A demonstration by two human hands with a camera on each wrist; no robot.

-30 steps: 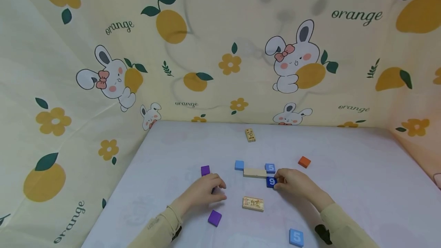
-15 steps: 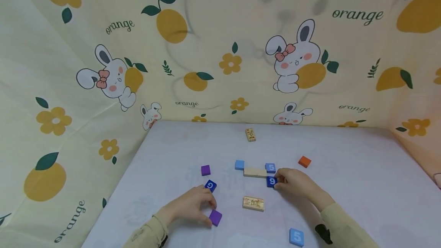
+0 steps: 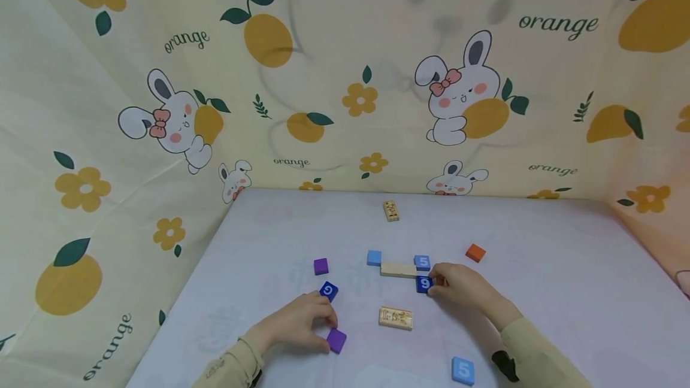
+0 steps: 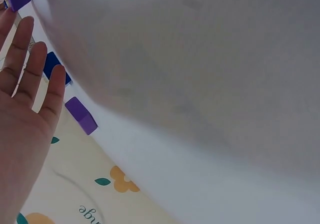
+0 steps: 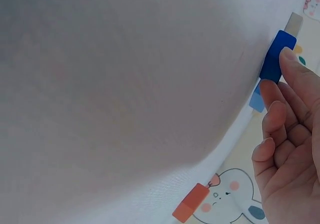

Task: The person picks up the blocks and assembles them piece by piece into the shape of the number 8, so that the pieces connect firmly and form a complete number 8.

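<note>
Head view: on the white bench [image 3: 259, 238], the right hand [image 3: 466, 287] pinches the right side of a dark blue square tile [image 3: 423, 284] between thumb and forefinger, its other fingers loosely curled. The tile's white 9 faces up and reads upright from the wearer's side; being square, it shows no clear long axis. It sits by the right end of a plain pale wooden rectangular block [image 3: 398, 270], whose long axis runs left to right; a light blue square tile marked 5 [image 3: 422, 262] lies beyond it. The left hand [image 3: 298, 322] has thumb and forefinger on adjoining edges of a purple square tile [image 3: 336, 340], the gap between them narrow; the left wrist view shows its remaining fingers nearly straight. That tile is turned askew, one corner aimed roughly toward the wearer. Between the hands, a printed wooden rectangular block [image 3: 396, 318] points left to right, nearly parallel to the plain one.
</note>
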